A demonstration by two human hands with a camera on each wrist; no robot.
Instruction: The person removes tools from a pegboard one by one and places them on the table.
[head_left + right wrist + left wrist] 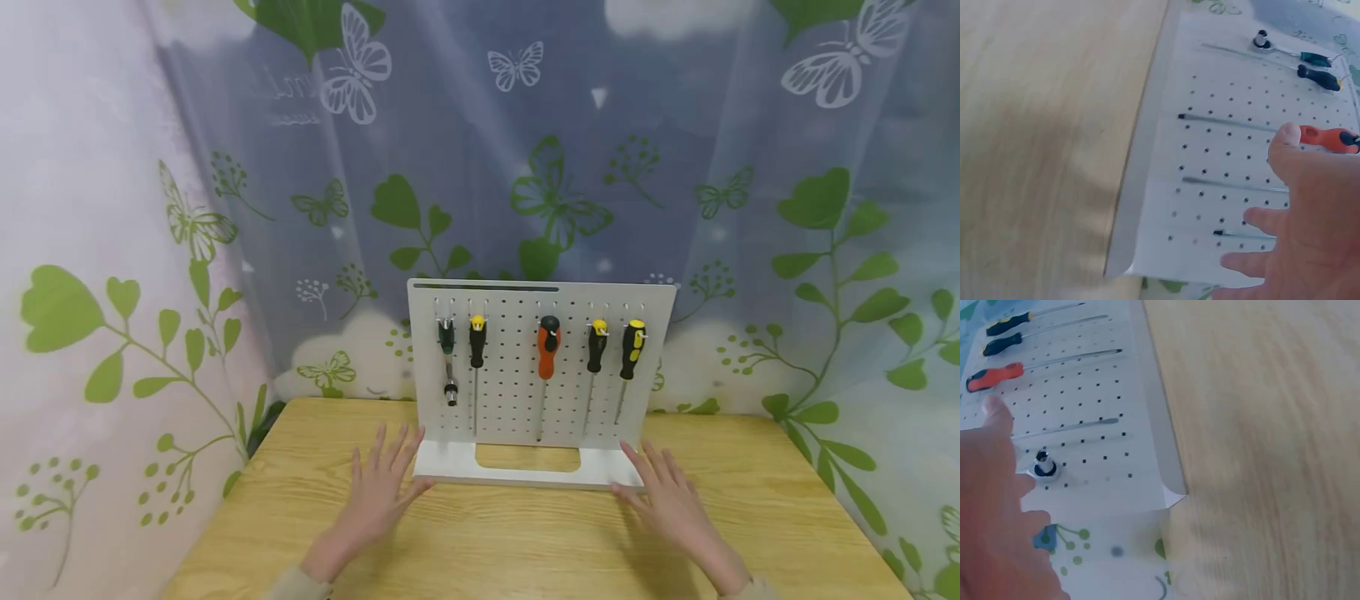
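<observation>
A white pegboard stand [517, 400] is upright on the wooden table, tools hanging from its hooks. From left to right hang a ratchet wrench [447, 350] with a dark green handle, a black-and-yellow screwdriver [477, 343], an orange screwdriver [547, 350], and two more black-and-yellow screwdrivers, one [597, 348] beside the other [632, 350]. My left hand [378, 492] is by the base's left end, fingers spread, holding nothing. By the right end is my right hand [667, 500], its fingers also spread and nothing held. Whether either hand touches the base, I cannot tell.
The wooden table [517, 542] extends in front of the stand and to both sides. A patterned curtain [480, 167] with leaves and butterflies hangs close behind the board and along the sides. The base has a cut-out slot in its middle.
</observation>
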